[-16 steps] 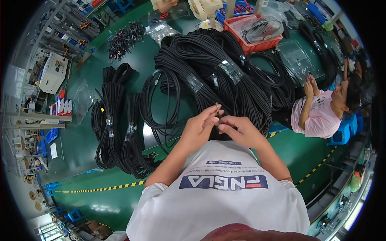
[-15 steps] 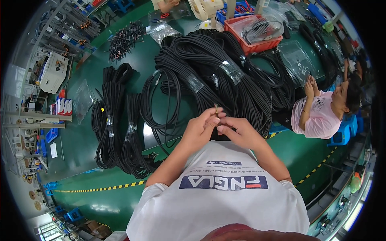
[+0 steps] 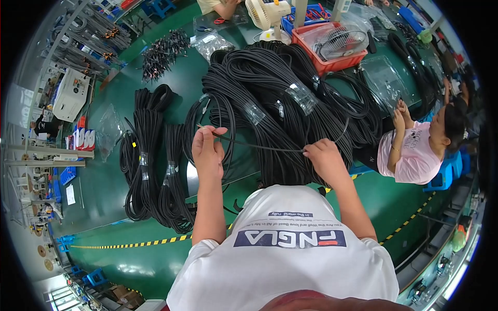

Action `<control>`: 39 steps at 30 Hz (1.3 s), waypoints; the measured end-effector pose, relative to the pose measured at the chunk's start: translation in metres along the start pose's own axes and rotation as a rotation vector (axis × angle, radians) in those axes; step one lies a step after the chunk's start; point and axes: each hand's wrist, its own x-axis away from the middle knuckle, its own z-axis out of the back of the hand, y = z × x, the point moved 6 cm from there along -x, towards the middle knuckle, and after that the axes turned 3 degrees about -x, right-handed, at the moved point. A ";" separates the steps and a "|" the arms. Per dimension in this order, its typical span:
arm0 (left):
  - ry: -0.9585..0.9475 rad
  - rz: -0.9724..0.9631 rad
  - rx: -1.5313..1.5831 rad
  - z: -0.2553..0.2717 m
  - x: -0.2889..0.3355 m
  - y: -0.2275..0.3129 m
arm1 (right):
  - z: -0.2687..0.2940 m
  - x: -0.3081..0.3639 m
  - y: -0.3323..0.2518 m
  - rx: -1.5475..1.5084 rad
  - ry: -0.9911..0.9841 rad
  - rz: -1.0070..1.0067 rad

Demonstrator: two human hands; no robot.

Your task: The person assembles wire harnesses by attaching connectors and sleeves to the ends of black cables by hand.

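Observation:
A thin black cable (image 3: 259,145) runs between my two hands, almost straight across the front of the big cable pile. My left hand (image 3: 208,154) pinches it close to one end, and the short pale tip sticks out past the fingers. Farther along, my right hand (image 3: 327,160) grips the same cable between thumb and fingers. Beyond my hands lie large black cable bundles (image 3: 244,85) bound with clear tape. Behind my left hand is a looser cable coil (image 3: 193,122). More taped bundles (image 3: 147,171) lie to the left.
On the green table (image 3: 116,93) are a pile of short cables (image 3: 165,54) and clear plastic bags (image 3: 212,45). A red crate (image 3: 332,65) holding a fan guard stands at the back, beside a beige fan (image 3: 265,15). A person in pink (image 3: 412,150) works at the right.
My hands were together in front of my chest and have moved apart. The left went left, the right went right, and the cable is now stretched between them.

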 end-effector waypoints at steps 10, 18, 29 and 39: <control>0.242 0.007 -0.050 0.080 -0.047 -0.035 | 0.000 -0.011 0.030 0.113 0.146 0.016; 0.436 -0.319 -0.673 0.111 -0.078 -0.024 | -0.002 -0.023 0.014 -0.063 0.220 -0.031; 0.133 0.185 -0.555 0.006 -0.159 -0.030 | -0.022 -0.058 0.053 -0.293 0.406 -0.105; 0.060 -0.406 -0.945 -0.062 -0.354 -0.024 | -0.031 -0.065 0.053 -0.132 0.450 -0.022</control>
